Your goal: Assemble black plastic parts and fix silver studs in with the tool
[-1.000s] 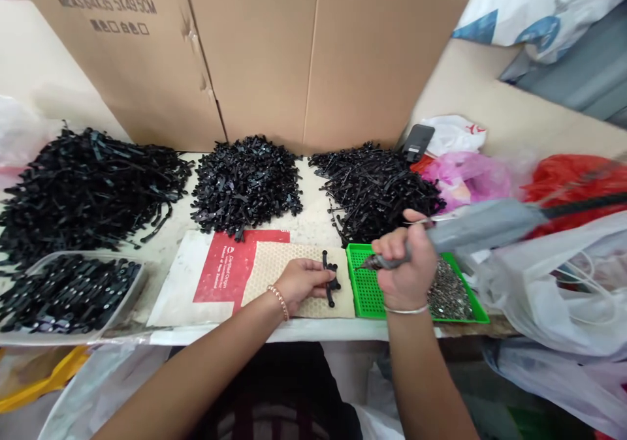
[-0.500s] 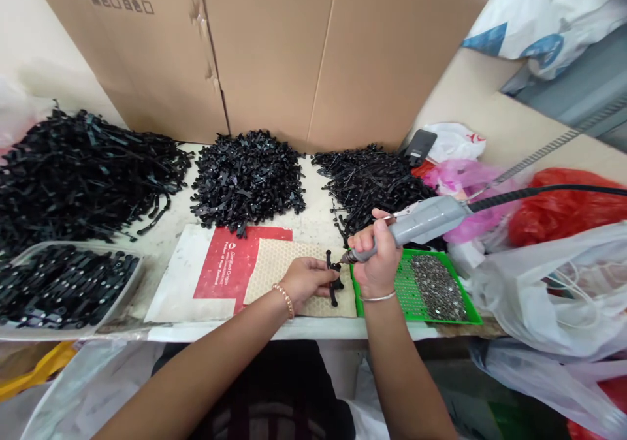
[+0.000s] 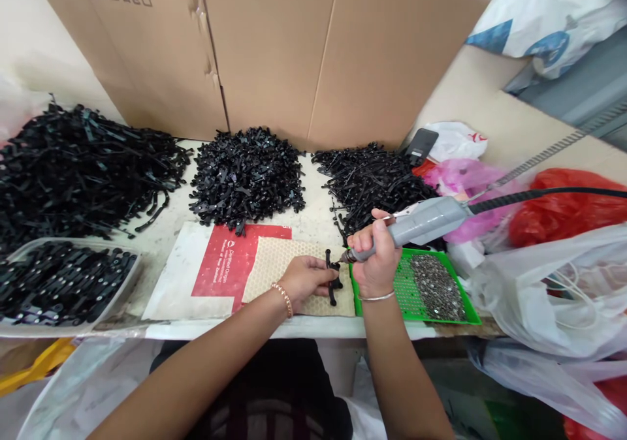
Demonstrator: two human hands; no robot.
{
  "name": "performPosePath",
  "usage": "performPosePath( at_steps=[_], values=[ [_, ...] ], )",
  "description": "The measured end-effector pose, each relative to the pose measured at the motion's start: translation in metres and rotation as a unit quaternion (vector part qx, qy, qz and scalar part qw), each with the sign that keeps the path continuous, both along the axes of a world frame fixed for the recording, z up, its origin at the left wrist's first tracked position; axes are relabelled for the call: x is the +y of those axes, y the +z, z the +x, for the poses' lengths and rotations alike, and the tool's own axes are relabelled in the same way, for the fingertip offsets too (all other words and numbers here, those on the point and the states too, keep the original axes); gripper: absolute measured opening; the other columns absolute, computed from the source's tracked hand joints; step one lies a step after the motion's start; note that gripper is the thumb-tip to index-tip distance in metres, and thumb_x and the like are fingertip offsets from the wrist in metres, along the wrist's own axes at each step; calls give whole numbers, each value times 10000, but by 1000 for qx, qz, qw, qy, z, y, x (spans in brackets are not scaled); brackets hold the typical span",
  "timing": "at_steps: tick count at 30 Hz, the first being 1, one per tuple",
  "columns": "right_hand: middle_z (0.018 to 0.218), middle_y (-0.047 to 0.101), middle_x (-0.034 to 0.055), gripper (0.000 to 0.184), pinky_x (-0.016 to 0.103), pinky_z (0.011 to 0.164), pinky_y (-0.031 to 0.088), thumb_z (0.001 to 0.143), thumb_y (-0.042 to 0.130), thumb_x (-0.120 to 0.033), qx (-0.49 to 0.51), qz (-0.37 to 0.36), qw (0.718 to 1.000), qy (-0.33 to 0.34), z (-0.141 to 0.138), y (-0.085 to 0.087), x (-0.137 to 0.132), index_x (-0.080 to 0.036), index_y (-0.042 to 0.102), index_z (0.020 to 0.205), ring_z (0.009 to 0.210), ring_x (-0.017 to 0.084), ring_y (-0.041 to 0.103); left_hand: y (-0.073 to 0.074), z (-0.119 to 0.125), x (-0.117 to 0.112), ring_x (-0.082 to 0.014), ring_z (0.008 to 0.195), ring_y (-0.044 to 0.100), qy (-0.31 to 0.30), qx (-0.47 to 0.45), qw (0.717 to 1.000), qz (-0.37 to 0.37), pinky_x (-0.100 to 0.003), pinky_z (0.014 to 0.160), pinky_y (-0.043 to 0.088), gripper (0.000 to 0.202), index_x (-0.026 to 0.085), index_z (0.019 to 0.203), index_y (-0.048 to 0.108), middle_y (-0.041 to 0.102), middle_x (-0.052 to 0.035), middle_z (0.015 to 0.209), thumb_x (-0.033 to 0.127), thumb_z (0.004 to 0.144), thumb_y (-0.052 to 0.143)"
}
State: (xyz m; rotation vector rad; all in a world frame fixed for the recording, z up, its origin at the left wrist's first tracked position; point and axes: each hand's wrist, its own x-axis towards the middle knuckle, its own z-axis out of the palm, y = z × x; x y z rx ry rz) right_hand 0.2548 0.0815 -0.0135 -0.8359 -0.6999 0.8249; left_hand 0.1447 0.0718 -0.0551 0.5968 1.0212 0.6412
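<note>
Pinched in the fingers of my left hand (image 3: 307,278) is a small black plastic part (image 3: 334,283), held over a honeycomb-patterned pad (image 3: 274,264). My right hand (image 3: 378,260) wraps round a grey electric screwdriver (image 3: 426,221), tilted so its tip points down and left. The tip meets the upper half of the black part, close to my left fingertips; whether a screw sits under it is too small to tell. Beside my right wrist lies a green tray (image 3: 359,303) holding many small metal screws (image 3: 435,286).
Three heaps of black plastic parts (image 3: 247,179) line the back, before a tall cardboard sheet (image 3: 274,48). A clear tub (image 3: 134,273) of black pieces stands at left. A phone (image 3: 422,146) and plastic bags (image 3: 529,283) crowd the right. A coiled spring (image 3: 543,156) and cable trail from the screwdriver.
Hands, black part and screwdriver keep almost the same pose. The whole view has shifted very slightly.
</note>
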Motion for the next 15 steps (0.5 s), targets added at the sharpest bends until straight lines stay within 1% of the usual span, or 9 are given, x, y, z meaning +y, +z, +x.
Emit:
performPosePath(
  at_steps=[4, 10, 15],
  values=[
    [444, 362, -116, 320, 192, 443, 341, 725, 713, -395, 2, 0, 1000, -1, 0, 0, -1, -205, 546, 922, 385, 73, 321, 0, -1, 0, -129, 557, 623, -2, -3, 1000, 0, -222, 496, 553, 205, 88, 609, 609, 635, -43, 617, 99, 610, 814],
    [447, 362, -115, 325, 197, 447, 342, 727, 709, -397, 0, 5, 1000, -4, 1, 0, -2, -202, 542, 928, 392, 74, 321, 1, 0, -1, -130, 563, 625, -7, 2, 1000, 3, -222, 492, 556, 164, 82, 633, 613, 640, -46, 631, 80, 650, 777],
    [450, 353, -113, 334, 197, 441, 332, 727, 704, -413, -6, 0, 1000, -7, -1, -1, -2, -205, 541, 929, 385, 75, 323, 1, 0, -1, -128, 560, 621, -5, 3, 1000, 4, -219, 496, 558, 184, 83, 624, 611, 634, -43, 617, 93, 635, 794]
  ],
)
